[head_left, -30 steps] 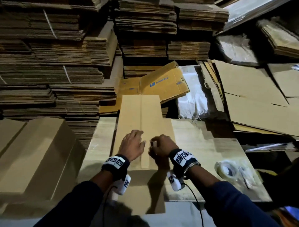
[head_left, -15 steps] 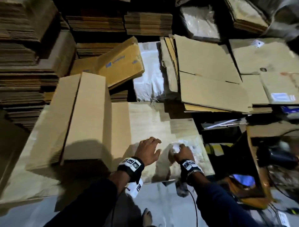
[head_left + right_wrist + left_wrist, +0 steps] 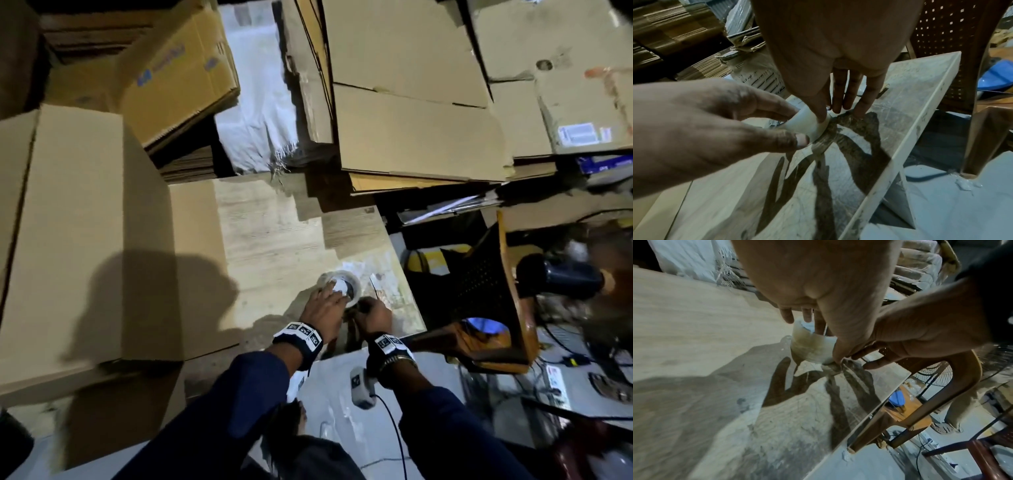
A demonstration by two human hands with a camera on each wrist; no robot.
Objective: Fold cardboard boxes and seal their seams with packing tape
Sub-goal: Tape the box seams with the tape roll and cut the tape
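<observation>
While the tape roll (image 3: 339, 287) sat near the table's (image 3: 274, 240) right edge, left hand (image 3: 323, 308) gripped its rim; right hand (image 3: 371, 313) thumb picked its slick face. Light, rigid ring.

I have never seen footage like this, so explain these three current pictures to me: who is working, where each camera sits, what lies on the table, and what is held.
No machine works here: a person uses two bare hands, with one camera on the head and one on each wrist band.

The head view looks down at the table. A folded cardboard box lies on its left part. Near the right edge stands a roll of clear packing tape.

The left wrist view looks along the left hand, whose fingers and thumb curl round the roll. The right wrist view looks along the right hand; its thumb presses the roll's outer face, perhaps feeling for the tape's loose end. Whether its grip pinches anything is unclear.

Beside the table stands a brown plastic chair.
</observation>
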